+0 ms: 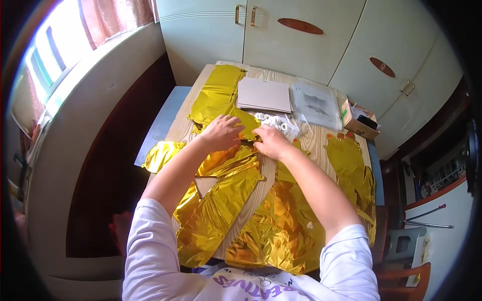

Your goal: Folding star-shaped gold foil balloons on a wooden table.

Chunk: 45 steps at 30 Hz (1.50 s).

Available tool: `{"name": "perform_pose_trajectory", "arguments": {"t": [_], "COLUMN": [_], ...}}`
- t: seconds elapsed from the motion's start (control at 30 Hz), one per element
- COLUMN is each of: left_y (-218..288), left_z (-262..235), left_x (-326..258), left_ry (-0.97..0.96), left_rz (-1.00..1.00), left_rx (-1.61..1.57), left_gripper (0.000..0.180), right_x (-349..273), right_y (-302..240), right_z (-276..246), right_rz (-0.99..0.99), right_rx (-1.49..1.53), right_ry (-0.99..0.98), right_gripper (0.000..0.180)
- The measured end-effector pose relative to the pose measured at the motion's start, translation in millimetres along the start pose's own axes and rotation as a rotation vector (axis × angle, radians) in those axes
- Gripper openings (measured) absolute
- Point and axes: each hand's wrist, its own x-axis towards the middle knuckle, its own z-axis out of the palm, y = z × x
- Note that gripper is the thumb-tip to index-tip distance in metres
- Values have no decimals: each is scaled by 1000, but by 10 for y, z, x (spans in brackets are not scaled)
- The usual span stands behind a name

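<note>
Several flat gold foil balloons cover a wooden table (311, 138). My left hand (221, 131) rests on one gold foil balloon (248, 123) near the table's middle, fingers pinching its edge. My right hand (271, 141) grips the same piece from the right side. Just beyond my fingers lies a small heap of white plastic rings (273, 120). More gold foil balloons lie below my forearms (221, 210) and along the right edge (351, 165).
A flat grey cardboard sheet (264, 94) and a clear plastic bag (316, 105) lie at the table's far end. A small open cardboard box (359, 123) sits at the right corner. White cupboards stand behind; a window is at left, a chair at lower right.
</note>
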Motion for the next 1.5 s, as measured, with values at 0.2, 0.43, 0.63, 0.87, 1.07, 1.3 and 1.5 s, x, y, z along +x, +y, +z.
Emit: {"name": "perform_pose_trajectory", "arguments": {"t": [0.2, 0.43, 0.63, 0.87, 1.07, 1.3, 1.5], "left_y": [-56, -28, -161, -127, -180, -499, -495], "left_z": [241, 174, 69, -118, -326, -734, -412], "left_x": [13, 93, 109, 153, 118, -611, -735], "left_ry": [-129, 4, -25, 31, 5, -49, -102], "left_rz": [39, -213, -493, -631, -688, -198, -102], "left_rx": [-64, -455, -549, -619, -814, -216, -45], "left_gripper": [22, 15, 20, 25, 27, 23, 23], "right_x": [213, 294, 334, 413, 469, 456, 431], "right_y": [74, 166, 124, 99, 19, 116, 100], "right_z": [221, 173, 130, 109, 145, 221, 201], "right_rz": [-104, -76, 77, 145, 41, 102, 158], "right_rx": [-106, 117, 163, 273, 199, 259, 227], "right_ry": [-27, 119, 196, 216, 67, 195, 73], "right_gripper": [25, 21, 18, 24, 25, 19, 20]}}
